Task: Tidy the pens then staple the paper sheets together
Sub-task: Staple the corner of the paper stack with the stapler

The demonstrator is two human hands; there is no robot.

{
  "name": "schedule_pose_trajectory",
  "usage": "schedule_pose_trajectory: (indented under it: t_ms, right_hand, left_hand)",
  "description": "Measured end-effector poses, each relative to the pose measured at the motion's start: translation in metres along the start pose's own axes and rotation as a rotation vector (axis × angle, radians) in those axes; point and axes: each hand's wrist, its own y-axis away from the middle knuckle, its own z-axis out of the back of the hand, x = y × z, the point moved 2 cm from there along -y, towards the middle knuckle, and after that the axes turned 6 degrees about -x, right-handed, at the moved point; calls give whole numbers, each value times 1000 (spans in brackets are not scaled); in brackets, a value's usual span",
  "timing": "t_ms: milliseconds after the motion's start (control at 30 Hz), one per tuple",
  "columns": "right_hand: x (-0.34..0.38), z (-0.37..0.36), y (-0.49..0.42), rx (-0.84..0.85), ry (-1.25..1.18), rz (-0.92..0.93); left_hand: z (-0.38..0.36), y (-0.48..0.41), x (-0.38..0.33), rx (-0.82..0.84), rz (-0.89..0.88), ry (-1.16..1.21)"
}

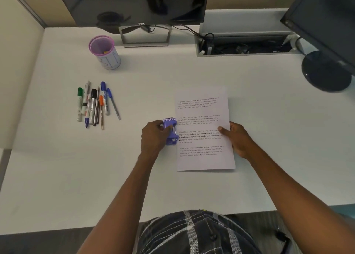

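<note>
Head view: left hand [153, 136] grips the boxy purple plastic stapler [171, 131] at the left edge of the flat paper sheets [203, 128]; right hand [237, 138] pinches their right edge on the smooth white worktop [57, 176].

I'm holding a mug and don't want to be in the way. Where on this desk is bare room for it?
Bare white desk lies near-left, between the loose pens and markers and the front edge; also between the grey monitor stand and the printed paper sheets. Crowded: the left hand gripping the purple stapler and right hand holding the sheets.
</note>
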Motion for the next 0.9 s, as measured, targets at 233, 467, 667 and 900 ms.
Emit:
schedule_pose_trajectory:
  t_ms: [233,467,667,900]
  right_hand:
    - [9,-12,-7,15,29,12]
    - [11,-18,-13,31,92,41]
    - [11,-19,-12,36,117,59]
    - [17,-16,-8,46,158,96]
  left_hand:
    - [-1,3,3,-21,5,40]
    - [-2,5,3,-49,13,49]
    - [-1,4,2,-48,27,39]
    - [-1,-3,-4,-7,132,37]
